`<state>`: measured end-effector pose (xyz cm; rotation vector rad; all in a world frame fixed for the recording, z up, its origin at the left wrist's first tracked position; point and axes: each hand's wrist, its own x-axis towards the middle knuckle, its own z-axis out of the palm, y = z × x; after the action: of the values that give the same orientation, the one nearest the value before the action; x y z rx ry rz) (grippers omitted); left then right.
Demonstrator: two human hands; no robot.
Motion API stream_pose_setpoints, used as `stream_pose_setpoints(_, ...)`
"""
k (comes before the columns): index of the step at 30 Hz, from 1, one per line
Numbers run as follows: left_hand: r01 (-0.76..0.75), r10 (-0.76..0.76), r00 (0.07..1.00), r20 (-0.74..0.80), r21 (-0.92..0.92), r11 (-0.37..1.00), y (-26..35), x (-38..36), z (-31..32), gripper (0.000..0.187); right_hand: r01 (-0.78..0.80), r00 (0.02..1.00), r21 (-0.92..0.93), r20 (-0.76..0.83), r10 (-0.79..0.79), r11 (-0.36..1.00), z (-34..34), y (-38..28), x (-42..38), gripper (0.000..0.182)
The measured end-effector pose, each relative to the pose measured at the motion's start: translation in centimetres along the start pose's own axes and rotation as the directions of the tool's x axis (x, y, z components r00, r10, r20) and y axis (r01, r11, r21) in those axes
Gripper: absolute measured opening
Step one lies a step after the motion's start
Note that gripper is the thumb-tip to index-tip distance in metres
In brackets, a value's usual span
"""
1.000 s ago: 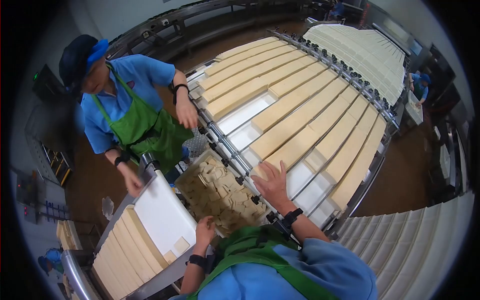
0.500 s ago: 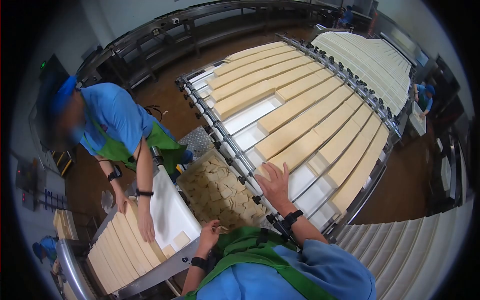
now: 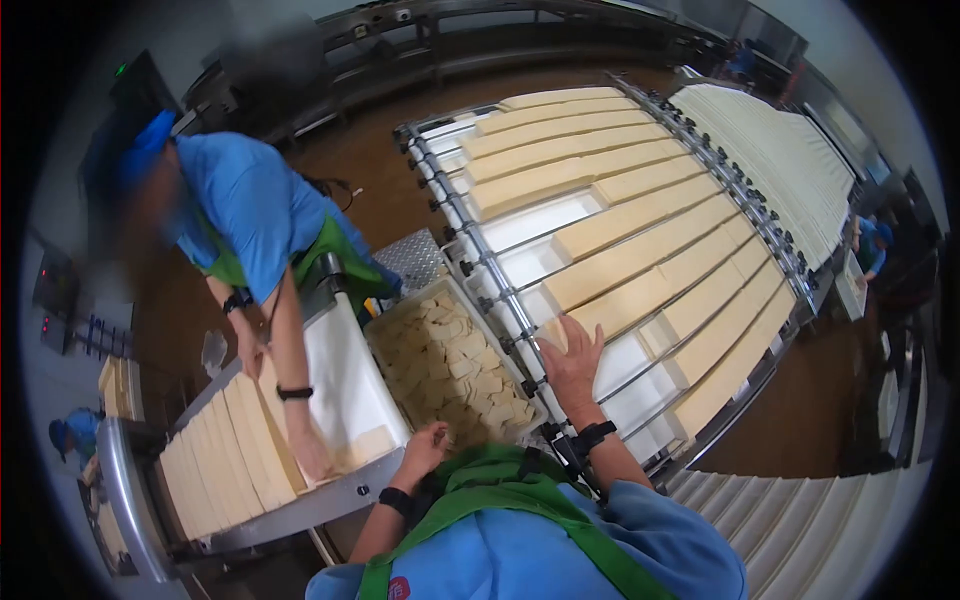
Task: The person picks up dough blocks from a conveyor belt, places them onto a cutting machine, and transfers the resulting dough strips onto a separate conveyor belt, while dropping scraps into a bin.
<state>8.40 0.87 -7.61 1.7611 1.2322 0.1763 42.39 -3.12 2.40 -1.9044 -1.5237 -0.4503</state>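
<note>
My right hand [image 3: 572,362] is spread over the near end of a long pale stack of sheets [image 3: 618,300] on the slatted conveyor [image 3: 620,368], with its fingers on the stack's end. Close to my body, above the lower edge of a bin, is my left hand [image 3: 427,447], its fingers curled; whether they hold anything is too small to tell. The plastic bin [image 3: 493,334] between the two conveyors contains many broken pale pieces [image 3: 455,360]. Other long stacks lie in parallel lanes divided by thin rails.
At the left a co-worker [image 3: 240,200] in a blue shirt and green apron leans over rows of stacks [image 3: 225,455] on another conveyor [image 3: 345,375]. A metal roller bar [image 3: 478,245] edges the main conveyor. White ridged sheeting [image 3: 800,510] lies at the lower right.
The view has shifted, so the conveyors appear displaced. My right hand remains at the stack's end. The co-worker's hands have moved along the stacks, and a pale sheet there lies differently.
</note>
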Motion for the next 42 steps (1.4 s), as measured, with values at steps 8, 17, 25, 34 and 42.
stream_pose_setpoints(8, 0.026, -0.024, 0.998, 0.061, -0.025, 0.999, 1.4, -0.5, -0.9, 0.034, 0.020, 0.975, -0.163, 0.224, 0.017, 0.986, -1.0, -0.6, 1.1, 0.019)
stream_pose_setpoints(17, 0.001, -0.014, 0.997, -0.076, -0.175, 0.985, 1.7, -1.5, -4.3, 0.037, 0.096, 0.943, -0.174, 0.331, -0.034, 0.980, -1.2, 0.0, 1.9, 0.017)
stream_pose_setpoints(25, -0.062, -0.068, 0.967, -0.245, -0.486, 0.872, 0.1, -5.5, -9.3, 0.038, 0.089, 0.905, -0.148, 0.426, -0.018, 0.985, -0.9, 1.2, 1.7, 0.047)
stream_pose_setpoints(34, -0.148, -0.404, 0.762, -0.506, -0.744, 0.651, -6.2, -12.5, -11.9, 0.034, 0.100, 0.819, -0.249, 0.571, 0.063, 0.963, 0.1, 1.9, 1.6, 0.076)
stream_pose_setpoints(42, 0.218, -0.502, 0.038, -0.864, -0.483, 0.848, -9.5, -16.6, -10.6, 0.062, 0.147, 0.826, -0.026, 0.553, -0.108, 0.989, 3.9, -10.1, 5.1, 0.063)
